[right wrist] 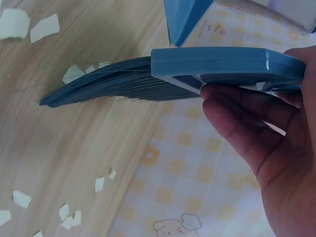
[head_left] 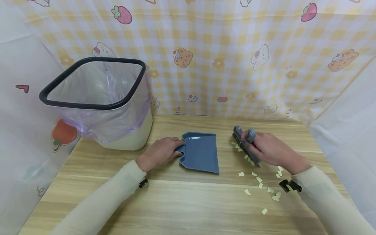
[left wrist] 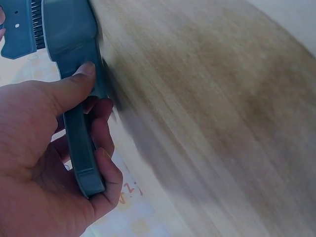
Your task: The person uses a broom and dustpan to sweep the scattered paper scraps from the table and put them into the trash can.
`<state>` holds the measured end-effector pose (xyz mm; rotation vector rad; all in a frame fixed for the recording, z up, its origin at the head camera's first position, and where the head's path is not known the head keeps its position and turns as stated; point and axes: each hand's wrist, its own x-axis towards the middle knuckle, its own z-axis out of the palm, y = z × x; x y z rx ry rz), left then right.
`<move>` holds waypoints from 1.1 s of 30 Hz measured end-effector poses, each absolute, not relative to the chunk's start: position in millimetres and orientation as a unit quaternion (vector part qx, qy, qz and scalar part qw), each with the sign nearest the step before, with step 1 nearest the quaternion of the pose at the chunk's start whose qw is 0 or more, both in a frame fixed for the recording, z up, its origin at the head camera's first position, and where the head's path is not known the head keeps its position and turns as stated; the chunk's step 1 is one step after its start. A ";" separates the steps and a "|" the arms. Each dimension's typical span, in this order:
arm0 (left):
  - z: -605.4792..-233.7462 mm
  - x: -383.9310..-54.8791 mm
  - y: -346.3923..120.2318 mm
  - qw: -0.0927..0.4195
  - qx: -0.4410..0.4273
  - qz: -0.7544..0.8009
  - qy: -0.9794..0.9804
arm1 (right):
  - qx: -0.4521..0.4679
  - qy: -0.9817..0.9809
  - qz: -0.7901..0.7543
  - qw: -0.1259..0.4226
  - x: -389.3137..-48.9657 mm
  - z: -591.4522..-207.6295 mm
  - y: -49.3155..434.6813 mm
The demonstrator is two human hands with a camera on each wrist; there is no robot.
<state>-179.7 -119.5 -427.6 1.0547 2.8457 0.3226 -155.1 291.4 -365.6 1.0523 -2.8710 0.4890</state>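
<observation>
My left hand (head_left: 161,151) grips the short handle of a blue-grey dustpan (head_left: 200,152) that lies on the wooden table, its wide edge facing right. The left wrist view shows the thumb along the handle (left wrist: 85,153) and the fingers curled round it. To the right, my right hand (head_left: 271,148) holds a small blue-grey hand brush (head_left: 252,155), its dark bristles (right wrist: 108,81) bent against the tabletop. Several pale paper scraps (head_left: 258,179) are scattered beside and below the brush; a few sit right at its bristles. The dustpan's visible tray holds no scraps.
A cream trash bin (head_left: 126,142) with a black rim (head_left: 136,83) and a translucent purple bag stands at the back left. Behind the wooden table (head_left: 182,209) hangs a yellow checked curtain (head_left: 223,58). White sheeting (head_left: 349,140) borders the right side.
</observation>
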 end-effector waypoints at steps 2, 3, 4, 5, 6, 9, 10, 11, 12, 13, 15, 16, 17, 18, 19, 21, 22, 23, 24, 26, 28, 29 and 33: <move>-427.6 -179.7 -119.7 0.043 0.347 0.105 0.931 | 0.347 -0.924 0.160 0.022 -155.4 -366.0 287.9; -427.6 -179.7 -119.7 0.043 0.347 0.106 0.931 | 0.350 -0.923 0.161 0.021 -155.3 -366.2 286.3; -427.4 -179.4 -119.7 0.043 0.348 0.107 0.930 | 0.354 -0.921 0.162 0.022 -155.2 -366.7 285.1; -427.7 -179.7 -119.7 0.043 0.348 0.107 0.930 | 0.359 -0.919 0.162 0.025 -155.2 -367.2 284.2; -427.5 -179.4 -119.6 0.044 0.347 0.109 0.930 | 0.364 -0.917 0.162 0.027 -155.3 -367.9 283.4; -427.7 -179.6 -119.4 0.047 0.346 0.110 0.931 | 0.380 -0.910 0.159 0.034 -154.7 -369.4 281.3; -427.7 -179.7 -119.2 0.047 0.345 0.110 0.931 | 0.386 -0.909 0.156 0.037 -154.1 -369.6 280.9; -427.5 -179.7 -119.1 0.049 0.344 0.110 0.931 | 0.389 -0.908 0.152 0.038 -153.6 -369.9 280.6; -427.1 -179.5 -119.0 0.051 0.343 0.111 0.931 | 0.392 -0.907 0.147 0.039 -153.0 -370.3 280.4; -427.0 -179.7 -118.8 0.052 0.343 0.112 0.931 | 0.394 -0.907 0.142 0.039 -152.2 -370.1 280.2; -427.0 -180.2 -118.6 0.055 0.343 0.115 0.931 | 0.397 -0.907 0.134 0.040 -150.6 -369.6 279.9; -426.9 -180.4 -118.5 0.056 0.342 0.116 0.931 | 0.397 -0.907 0.131 0.041 -150.1 -369.5 279.9; -426.7 -180.5 -118.4 0.058 0.342 0.118 0.930 | 0.397 -0.908 0.130 0.045 -149.6 -369.4 280.1; -426.9 -180.8 -118.4 0.058 0.342 0.119 0.930 | 0.396 -0.908 0.130 0.049 -149.1 -369.0 280.3; -427.0 -180.9 -118.4 0.058 0.342 0.119 0.930 | 0.394 -0.908 0.131 0.054 -148.6 -368.4 280.7; -427.0 -180.9 -118.5 0.059 0.341 0.120 0.930 | 0.389 -0.909 0.134 0.068 -148.0 -367.2 282.3; -427.2 -181.1 -118.5 0.058 0.342 0.120 0.930 | 0.386 -0.909 0.135 0.076 -147.8 -366.4 283.5; -427.0 -180.9 -118.5 0.058 0.341 0.121 0.930 | 0.382 -0.910 0.136 0.085 -147.7 -365.6 285.0; -427.1 -180.8 -118.5 0.058 0.341 0.122 0.930 | 0.380 -0.910 0.136 0.093 -147.6 -364.7 286.4; -427.0 -180.5 -118.6 0.058 0.340 0.123 0.931 | 0.370 -0.913 0.137 0.101 -147.6 -363.3 289.5; -426.8 -180.2 -118.6 0.057 0.340 0.124 0.931 | 0.356 -0.919 0.135 0.101 -147.6 -363.0 292.0; -426.4 -179.7 -118.8 0.057 0.339 0.125 0.931 | 0.348 -0.923 0.132 0.097 -147.5 -362.8 292.9; -426.5 -179.8 -119.0 0.057 0.339 0.126 0.931 | 0.317 -0.939 0.116 0.070 -148.2 -364.2 293.8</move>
